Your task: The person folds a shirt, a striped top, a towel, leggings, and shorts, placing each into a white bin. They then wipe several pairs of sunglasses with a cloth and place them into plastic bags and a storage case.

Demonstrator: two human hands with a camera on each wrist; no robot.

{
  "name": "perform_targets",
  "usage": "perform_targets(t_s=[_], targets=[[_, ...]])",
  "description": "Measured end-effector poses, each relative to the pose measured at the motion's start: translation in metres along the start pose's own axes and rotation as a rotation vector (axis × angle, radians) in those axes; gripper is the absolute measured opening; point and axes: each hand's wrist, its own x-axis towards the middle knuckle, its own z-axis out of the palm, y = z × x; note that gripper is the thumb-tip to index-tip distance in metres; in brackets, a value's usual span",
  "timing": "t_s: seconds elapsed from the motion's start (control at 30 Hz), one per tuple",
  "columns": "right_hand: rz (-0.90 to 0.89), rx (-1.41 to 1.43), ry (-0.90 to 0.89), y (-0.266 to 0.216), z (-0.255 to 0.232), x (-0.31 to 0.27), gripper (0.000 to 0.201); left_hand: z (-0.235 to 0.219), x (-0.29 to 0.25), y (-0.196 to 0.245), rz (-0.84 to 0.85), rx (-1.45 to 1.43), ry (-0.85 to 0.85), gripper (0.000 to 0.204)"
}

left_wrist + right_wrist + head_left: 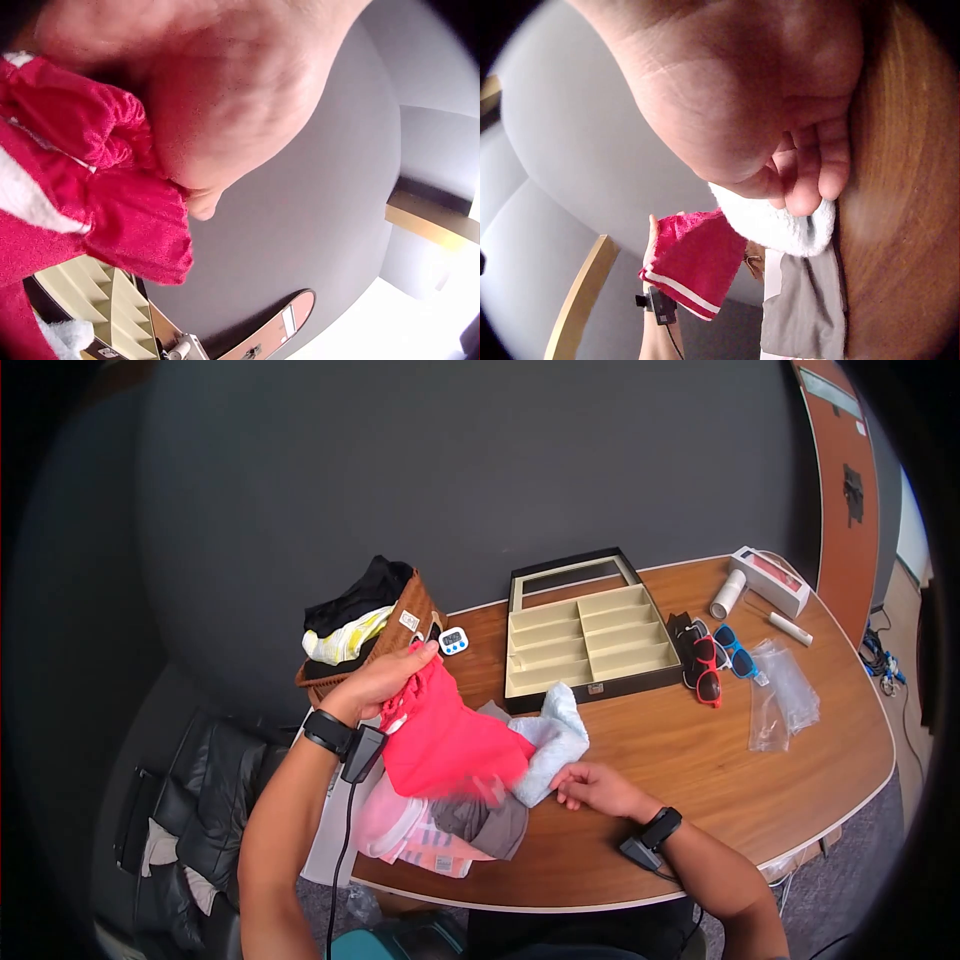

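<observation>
My left hand grips red shorts by their gathered waistband and holds them up over a pile of clothes. A white stripe runs down one side of the shorts in the right wrist view. Below them lie a pink-and-white garment and a grey cloth. A fluffy light blue cloth is bunched at the pile's right side. Beside it, my right hand is low over the table with loosely curled fingers, nothing visible in them.
A wicker basket of dark and yellow-white clothes stands at back left, near a small timer. Behind the pile lies an open compartment case. Sunglasses, plastic bags and a white box are on the right.
</observation>
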Motion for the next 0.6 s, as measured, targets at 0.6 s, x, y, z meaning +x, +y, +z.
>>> perform_targets(t_s=[0.6], targets=[[-0.007,-0.006,-0.006,-0.002,0.001,-0.001,0.015,-0.046,0.017,0.019,0.275,-0.277,0.146,0.035]])
